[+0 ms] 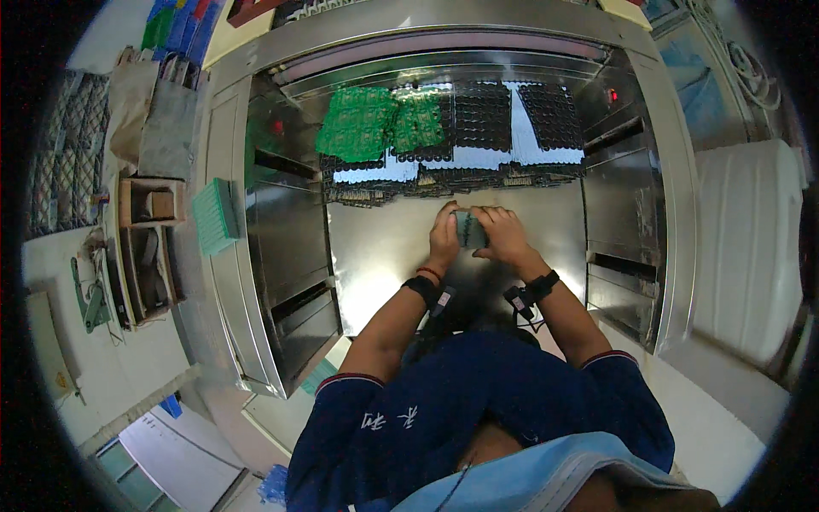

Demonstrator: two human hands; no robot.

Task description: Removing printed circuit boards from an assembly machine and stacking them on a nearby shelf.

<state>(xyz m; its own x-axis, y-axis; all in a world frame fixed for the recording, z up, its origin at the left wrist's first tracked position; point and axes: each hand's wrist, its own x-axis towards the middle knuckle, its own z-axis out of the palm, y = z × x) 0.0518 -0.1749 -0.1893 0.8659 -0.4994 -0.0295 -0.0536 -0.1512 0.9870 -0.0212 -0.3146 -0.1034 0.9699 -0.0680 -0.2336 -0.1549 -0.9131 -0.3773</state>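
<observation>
Held thing: a small stack of thin boards [470,229], dull grey-green on the face that shows, roughly rectangular with a slightly pale edge; finer detail is too small to tell.
Where it is: raised just above the shiny metal table [384,247], between the two hands, near the front edge of the boards spread out beyond.
Left hand [444,237]: fingers curled around the left end of the stack, closed on it, thumb side toward the person.
Right hand [503,235]: fingers wrapped over the right end of the stack, likewise closed on it, knuckles up.
Wrists: each carries a black strap with a small device; the left also has a thin red band [429,273].
Dark boards [482,119]: rows of them laid flat across the far part of the table, some overlapping at the near edge.
Green boards [371,121]: bright green sheets lying at the far left, beside the dark ones.
Green rack [214,216]: a pale green ribbed piece leaning on the left outside of the metal frame.
</observation>
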